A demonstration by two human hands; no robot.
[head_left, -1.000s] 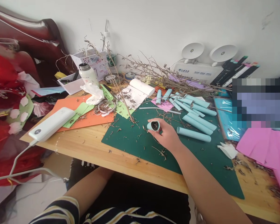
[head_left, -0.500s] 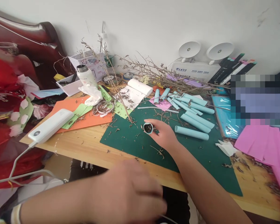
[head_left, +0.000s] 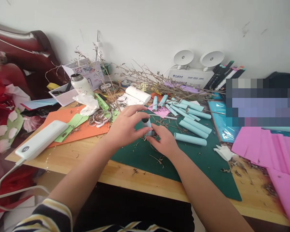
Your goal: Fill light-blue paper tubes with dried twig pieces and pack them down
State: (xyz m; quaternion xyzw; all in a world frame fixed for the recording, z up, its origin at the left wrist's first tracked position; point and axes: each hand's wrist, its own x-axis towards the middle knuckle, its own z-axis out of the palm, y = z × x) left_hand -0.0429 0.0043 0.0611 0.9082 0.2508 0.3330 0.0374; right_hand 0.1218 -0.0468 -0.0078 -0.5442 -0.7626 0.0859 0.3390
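Observation:
Over the green cutting mat [head_left: 203, 164], a short light-blue paper tube [head_left: 148, 125] is held roughly upright between both hands, its dark open end on top. My right hand [head_left: 166, 141] wraps the lower part of the tube from the right. My left hand [head_left: 127, 125] curls round the upper end from the left, thumb against its side and fingers arched over the rim. Those fingers hide part of the tube. Several more light-blue paper tubes [head_left: 190, 139] lie behind and to the right, near dry twigs [head_left: 157, 80] and scattered leaf bits.
A white power bank [head_left: 42, 140] with a cable rests at the left on the wooden table [head_left: 74, 164]. An uncapped bottle [head_left: 81, 84] stands behind it. A white router [head_left: 190, 75] is against the wall. Pink paper [head_left: 261, 148] and a blue packet [head_left: 221, 120] lie right.
My left hand has moved from the near table edge forward to the tube and closed round its upper end. My right hand still holds the tube. The camera view has shifted slightly.

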